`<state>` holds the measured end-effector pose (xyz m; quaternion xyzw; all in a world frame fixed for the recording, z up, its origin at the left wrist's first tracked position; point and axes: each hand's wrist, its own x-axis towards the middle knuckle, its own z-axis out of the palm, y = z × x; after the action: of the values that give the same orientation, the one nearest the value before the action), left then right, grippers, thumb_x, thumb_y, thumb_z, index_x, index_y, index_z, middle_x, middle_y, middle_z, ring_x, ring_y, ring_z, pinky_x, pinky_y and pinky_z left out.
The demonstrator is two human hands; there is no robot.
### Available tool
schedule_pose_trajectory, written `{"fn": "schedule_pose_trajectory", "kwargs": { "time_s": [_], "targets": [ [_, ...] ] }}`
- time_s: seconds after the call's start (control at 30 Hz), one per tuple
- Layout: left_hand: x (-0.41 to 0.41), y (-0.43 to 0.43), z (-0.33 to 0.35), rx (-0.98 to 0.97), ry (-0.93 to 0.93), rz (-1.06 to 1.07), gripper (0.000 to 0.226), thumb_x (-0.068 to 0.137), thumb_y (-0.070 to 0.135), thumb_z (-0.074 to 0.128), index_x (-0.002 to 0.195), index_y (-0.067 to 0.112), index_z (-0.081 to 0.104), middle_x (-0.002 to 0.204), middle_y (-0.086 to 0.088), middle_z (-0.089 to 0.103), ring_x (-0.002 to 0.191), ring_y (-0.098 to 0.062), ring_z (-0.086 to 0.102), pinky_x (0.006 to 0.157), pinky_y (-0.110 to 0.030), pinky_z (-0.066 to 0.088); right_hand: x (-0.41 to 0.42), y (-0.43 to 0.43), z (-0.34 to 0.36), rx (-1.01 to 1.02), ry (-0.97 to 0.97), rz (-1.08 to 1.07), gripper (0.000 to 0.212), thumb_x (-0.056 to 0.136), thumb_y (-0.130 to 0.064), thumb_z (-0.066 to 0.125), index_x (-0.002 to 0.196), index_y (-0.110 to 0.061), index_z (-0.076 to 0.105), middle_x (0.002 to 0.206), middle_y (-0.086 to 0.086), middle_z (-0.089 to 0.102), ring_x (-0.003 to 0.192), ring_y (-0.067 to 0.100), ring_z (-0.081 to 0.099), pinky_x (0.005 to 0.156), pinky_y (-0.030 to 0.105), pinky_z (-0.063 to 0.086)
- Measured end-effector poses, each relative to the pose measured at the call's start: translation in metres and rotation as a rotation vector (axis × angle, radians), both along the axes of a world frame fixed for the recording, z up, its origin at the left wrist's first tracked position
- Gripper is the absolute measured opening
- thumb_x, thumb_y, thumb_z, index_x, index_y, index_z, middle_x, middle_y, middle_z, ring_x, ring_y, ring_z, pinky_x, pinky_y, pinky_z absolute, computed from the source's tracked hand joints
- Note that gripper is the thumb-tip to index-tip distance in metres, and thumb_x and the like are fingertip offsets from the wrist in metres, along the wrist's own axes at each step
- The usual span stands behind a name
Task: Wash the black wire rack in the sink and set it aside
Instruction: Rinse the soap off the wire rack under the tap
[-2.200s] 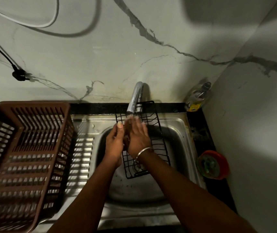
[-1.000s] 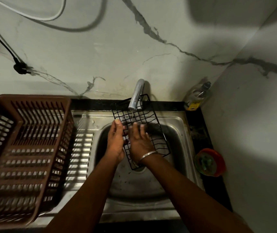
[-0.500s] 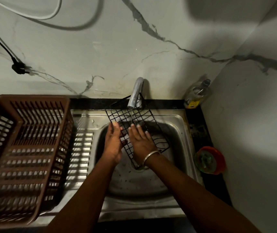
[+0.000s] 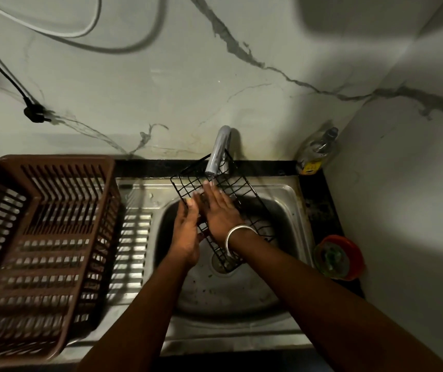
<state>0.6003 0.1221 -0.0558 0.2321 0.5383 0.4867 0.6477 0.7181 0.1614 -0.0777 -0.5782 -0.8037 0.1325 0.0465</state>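
Contact: the right hand (image 4: 220, 213) lies flat on the rack (image 4: 244, 189), fingers straight and pressing the grid. It grasps nothing. The left hand (image 4: 188, 232) grips the rack's left edge, thumb on top, with the other fingers mostly hidden beneath. A bangle (image 4: 237, 237) sits on the right wrist.

Position: the rack is tilted over the sink (image 4: 282, 194). Its far end is raised at the sink's back rim, under the tap (image 4: 219, 154), and its near end is low over the sink's drain (image 4: 220, 267). A thin stream appears to fall onto the right fingertips.

Hazards:
- Only one hand grips the rack. Wet wire may slip through it, and the rack would then drop into the sink.
- The bangle may snag in the grid during a rubbing stroke.
- The raised end is close to the tap, so a lift may knock it.
- Light is poor, so residue may go unseen.

Surroundings: the sink is steel, with a ribbed drainboard (image 4: 131, 237) at its left. A brown basket (image 4: 43, 237) stands on that board. A bottle (image 4: 317, 151) stands at the sink's back right corner and a red tub (image 4: 339, 257) right of the sink. A veined wall (image 4: 161, 89) rises behind the sink, and a cable (image 4: 5, 76) hangs on it.
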Motion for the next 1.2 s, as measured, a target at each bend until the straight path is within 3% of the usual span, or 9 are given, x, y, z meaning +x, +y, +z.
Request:
{"fn": "schedule_pose_trajectory", "kwargs": {
  "time_s": [0.1, 0.23, 0.37, 0.5, 0.77, 0.87, 0.93, 1.03, 1.2],
  "targets": [
    [0.002, -0.001, 0.001, -0.006, 0.037, -0.04, 0.093, 0.079, 0.085, 0.063, 0.157, 0.037, 0.045, 0.155, 0.0, 0.056, 0.133, -0.021, 0.059, 0.106, -0.059, 0.052, 0.003, 0.009, -0.004, -0.077, 0.042, -0.228, 0.088, 0.097, -0.01, 0.042, 0.161, -0.017, -0.018, 0.167, 0.013, -0.027, 0.154, 0.031, -0.025, 0.128, 0.048, -0.005],
    [0.01, -0.005, 0.002, -0.003, 0.028, -0.093, 0.062, 0.095, 0.072, 0.053, 0.15, 0.045, 0.053, 0.146, 0.006, 0.064, 0.134, -0.024, 0.061, 0.102, -0.062, 0.054, 0.0, 0.01, -0.008, -0.042, 0.068, 0.103, 0.071, 0.105, -0.023, 0.036, 0.164, -0.028, -0.003, 0.172, -0.003, -0.01, 0.157, 0.025, -0.016, 0.129, 0.044, -0.002],
    [0.01, -0.003, 0.002, 0.004, 0.045, -0.114, 0.049, 0.103, 0.063, 0.048, 0.148, 0.044, 0.056, 0.143, 0.007, 0.067, 0.132, -0.022, 0.062, 0.103, -0.056, 0.055, -0.006, 0.006, -0.014, -0.072, 0.095, -0.017, 0.077, 0.105, -0.027, 0.039, 0.163, -0.029, -0.011, 0.171, -0.001, -0.017, 0.156, 0.029, -0.02, 0.129, 0.05, 0.001],
    [0.006, -0.006, 0.0, -0.062, 0.012, -0.065, 0.07, 0.087, 0.077, 0.056, 0.147, 0.041, 0.056, 0.147, 0.004, 0.063, 0.132, -0.028, 0.061, 0.105, -0.062, 0.052, 0.014, 0.007, -0.007, -0.079, 0.066, -0.098, 0.083, 0.094, -0.001, 0.034, 0.164, -0.021, -0.005, 0.172, 0.004, -0.012, 0.157, 0.022, -0.015, 0.129, 0.046, 0.003],
    [0.0, -0.005, -0.001, -0.048, -0.026, -0.049, 0.098, 0.064, 0.094, 0.069, 0.144, 0.038, 0.06, 0.145, 0.003, 0.066, 0.136, -0.03, 0.059, 0.103, -0.066, 0.052, 0.004, -0.018, -0.002, -0.136, -0.121, 0.006, 0.097, 0.093, -0.008, 0.053, 0.162, -0.023, -0.013, 0.169, 0.005, -0.022, 0.155, 0.03, -0.021, 0.128, 0.05, -0.004],
    [-0.002, -0.002, -0.002, -0.074, -0.037, -0.008, 0.105, 0.06, 0.092, 0.075, 0.145, 0.034, 0.058, 0.144, -0.002, 0.066, 0.135, -0.033, 0.06, 0.104, -0.065, 0.051, -0.001, -0.034, 0.003, -0.149, -0.044, -0.002, 0.079, 0.093, -0.017, 0.059, 0.161, -0.029, 0.021, 0.171, 0.007, 0.007, 0.156, 0.036, 0.012, 0.123, 0.054, 0.025],
    [-0.006, -0.001, -0.008, -0.105, -0.09, 0.053, 0.106, 0.067, 0.081, 0.081, 0.154, 0.028, 0.049, 0.153, -0.01, 0.058, 0.139, -0.035, 0.056, 0.099, -0.057, 0.055, 0.003, -0.039, 0.012, -0.117, -0.005, -0.261, 0.049, 0.098, -0.03, 0.056, 0.146, -0.025, 0.048, 0.16, 0.012, 0.028, 0.143, 0.037, 0.036, 0.109, 0.052, 0.045],
    [-0.003, -0.003, -0.012, -0.133, -0.208, 0.108, 0.084, 0.089, 0.043, 0.079, 0.16, 0.019, 0.04, 0.156, -0.02, 0.051, 0.118, -0.026, 0.065, 0.075, -0.042, 0.059, 0.003, -0.038, 0.016, -0.262, -0.077, -0.517, 0.068, 0.093, -0.059, 0.061, 0.145, -0.019, 0.046, 0.149, 0.019, 0.033, 0.134, 0.041, 0.04, 0.1, 0.052, 0.05],
    [0.009, -0.013, -0.017, -0.161, -0.282, 0.115, 0.05, 0.094, 0.003, 0.07, 0.134, 0.027, 0.053, 0.098, -0.002, 0.066, 0.083, -0.017, 0.061, 0.066, -0.035, 0.056, -0.012, -0.033, 0.015, -0.376, 0.091, -0.768, 0.078, 0.082, -0.064, 0.071, 0.142, -0.02, 0.046, 0.148, 0.016, 0.029, 0.135, 0.041, 0.034, 0.097, 0.055, 0.05]
  ]
}}
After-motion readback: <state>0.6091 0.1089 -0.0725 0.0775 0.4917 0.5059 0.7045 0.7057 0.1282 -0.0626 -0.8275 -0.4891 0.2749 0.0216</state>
